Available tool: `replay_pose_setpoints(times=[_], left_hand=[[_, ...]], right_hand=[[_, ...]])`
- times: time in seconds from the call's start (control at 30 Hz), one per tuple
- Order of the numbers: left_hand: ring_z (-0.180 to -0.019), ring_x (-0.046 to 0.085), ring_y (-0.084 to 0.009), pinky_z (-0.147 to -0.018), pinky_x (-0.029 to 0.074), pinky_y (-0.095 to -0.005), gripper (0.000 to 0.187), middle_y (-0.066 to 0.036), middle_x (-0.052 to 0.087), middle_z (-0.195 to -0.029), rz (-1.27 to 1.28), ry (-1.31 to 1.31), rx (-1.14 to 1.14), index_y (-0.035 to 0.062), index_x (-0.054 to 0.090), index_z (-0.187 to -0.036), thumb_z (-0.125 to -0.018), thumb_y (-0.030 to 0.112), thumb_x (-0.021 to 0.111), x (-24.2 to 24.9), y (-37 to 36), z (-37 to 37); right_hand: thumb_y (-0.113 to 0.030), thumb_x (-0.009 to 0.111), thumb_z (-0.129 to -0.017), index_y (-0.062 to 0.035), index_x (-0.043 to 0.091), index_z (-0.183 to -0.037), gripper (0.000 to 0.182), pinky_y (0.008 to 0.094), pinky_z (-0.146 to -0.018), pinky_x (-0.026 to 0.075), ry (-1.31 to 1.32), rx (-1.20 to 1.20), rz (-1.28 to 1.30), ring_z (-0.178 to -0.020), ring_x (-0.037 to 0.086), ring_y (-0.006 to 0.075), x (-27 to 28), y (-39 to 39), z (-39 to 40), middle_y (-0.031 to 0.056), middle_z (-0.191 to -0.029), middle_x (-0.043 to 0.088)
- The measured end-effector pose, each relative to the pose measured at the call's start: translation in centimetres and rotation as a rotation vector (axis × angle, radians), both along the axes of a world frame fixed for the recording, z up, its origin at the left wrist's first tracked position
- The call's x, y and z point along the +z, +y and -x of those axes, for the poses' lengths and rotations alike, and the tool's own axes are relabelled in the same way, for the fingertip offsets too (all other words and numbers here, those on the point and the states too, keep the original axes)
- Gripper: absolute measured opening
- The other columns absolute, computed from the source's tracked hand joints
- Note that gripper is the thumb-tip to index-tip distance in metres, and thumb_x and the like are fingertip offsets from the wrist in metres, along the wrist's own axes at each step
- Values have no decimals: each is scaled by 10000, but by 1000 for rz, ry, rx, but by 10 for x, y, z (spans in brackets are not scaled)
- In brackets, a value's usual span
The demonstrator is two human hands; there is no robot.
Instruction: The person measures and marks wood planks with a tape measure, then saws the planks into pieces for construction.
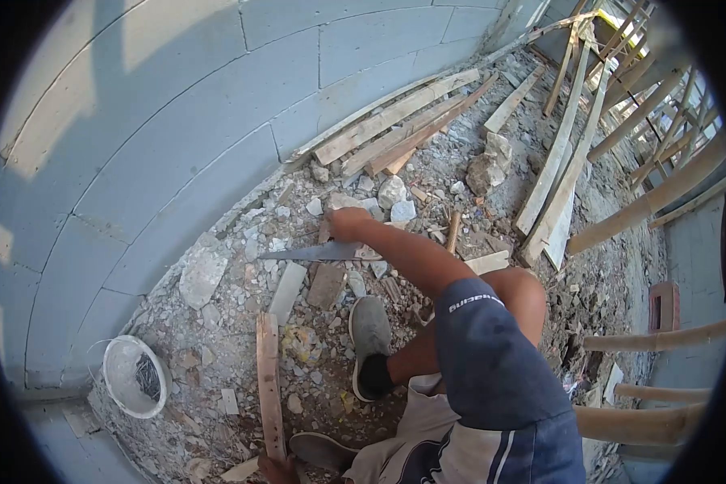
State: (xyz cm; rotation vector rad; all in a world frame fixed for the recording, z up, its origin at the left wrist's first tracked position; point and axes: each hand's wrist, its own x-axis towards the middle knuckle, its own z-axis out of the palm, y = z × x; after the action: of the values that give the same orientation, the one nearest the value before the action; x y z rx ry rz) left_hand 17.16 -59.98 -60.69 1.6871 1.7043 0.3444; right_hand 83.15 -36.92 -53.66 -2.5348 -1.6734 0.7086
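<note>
Our right hand [348, 223] is clenched on the saw [310, 252]; our left hand [276, 468] grips the wooden plank [269, 379] on the rubble.

A single head-worn fisheye view looks steeply down from close above the person's own knee and shoe, facing a rubble-strewn floor [242, 355] at centre frame, with a block wall [177, 105] curving across the upper left and dark vignette ringing the edges.

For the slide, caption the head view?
Right hand grips a handsaw over rubble beside a block wall.
</note>
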Motion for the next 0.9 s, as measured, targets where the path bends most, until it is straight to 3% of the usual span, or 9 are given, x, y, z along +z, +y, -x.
replay_pose_setpoints(times=[0.03, 0.13, 0.2, 0.27, 0.4, 0.43, 0.57, 0.77, 0.9], left_hand=[[-943, 484, -372, -808, 450, -489, 567, -182, 509, -1028, 95, -107, 93, 4, 500, -1165, -773, 255, 824, -6, -3, 10], [-823, 466, -313, -717, 464, -478, 476, -142, 493, -910, 302, -307, 300, 10, 511, -1098, -847, 295, 798, -5, -6, 15], [-830, 455, -310, -751, 447, -469, 462, -120, 481, -903, 231, 276, -31, 20, 495, -1046, -817, 267, 812, 21, 6, -5], [-828, 453, -312, -762, 447, -462, 466, -120, 484, -909, 201, 256, -53, 19, 498, -1070, -821, 264, 807, 12, 13, -8], [-822, 446, -321, -808, 445, -431, 490, -122, 496, -929, 69, 224, -86, 15, 511, -1166, -839, 253, 788, -1, 0, 12], [-1101, 524, -461, -948, 432, -499, 681, -238, 543, -1183, 128, 230, -89, -7, 479, -1282, -689, 113, 793, 9, 3, 9], [-1092, 549, -426, -964, 437, -455, 642, -216, 557, -1143, 10, 403, -126, 1, 492, -1255, -667, 13, 749, 95, 22, -77], [-1134, 546, -433, -985, 443, -452, 701, -219, 565, -1164, 178, 362, -57, 11, 494, -1281, -630, -22, 754, 110, 25, -74], [-1140, 545, -440, -983, 446, -461, 716, -222, 566, -1170, 157, 354, -72, 13, 490, -1292, -629, -17, 758, 116, 28, -83]], right_hand=[[-374, 628, -899, -125, 547, -1352, 523, 468, -871, 530, -53, 205, 149, -1047, 669, 371, 9, -5, -12, 178, -1125, 694], [-409, 658, -881, -120, 608, -1258, 478, 461, -926, 514, -160, 613, 437, -1112, 648, 359, 46, -36, -38, 154, -1178, 685], [-463, 675, -872, -119, 624, -1249, 512, 477, -948, 499, 41, 413, 397, -1129, 638, 366, 71, -68, -70, 168, -1190, 675], [-500, 687, -862, -109, 622, -1251, 555, 487, -959, 491, 101, 133, 320, -1144, 624, 379, 72, -98, -126, 180, -1201, 665], [-375, 674, -902, -80, 559, -1302, 511, 468, -988, 490, -397, -366, -50, -1219, 558, 368, 71, -165, -232, 175, -1296, 586], [-383, 665, -902, -50, 528, -1326, 556, 473, -1013, 470, -432, -538, -61, -1271, 508, 369, 77, -177, -245, 184, -1339, 545], [-411, 657, -885, -30, 445, -1395, 671, 481, -1064, 418, -466, -918, 137, -1288, 470, 433, 45, -220, -297, 276, -1366, 489], [-333, 643, -924, -39, 522, -1343, 526, 481, -1041, 427, -400, -261, -362, -1250, 486, 406, 40, -106, -258, 220, -1316, 527], [-373, 649, -907, -61, 512, -1363, 569, 454, -1079, 391, -337, 100, -292, -1319, 450, 337, 41, 16, -185, 162, -1346, 526]])
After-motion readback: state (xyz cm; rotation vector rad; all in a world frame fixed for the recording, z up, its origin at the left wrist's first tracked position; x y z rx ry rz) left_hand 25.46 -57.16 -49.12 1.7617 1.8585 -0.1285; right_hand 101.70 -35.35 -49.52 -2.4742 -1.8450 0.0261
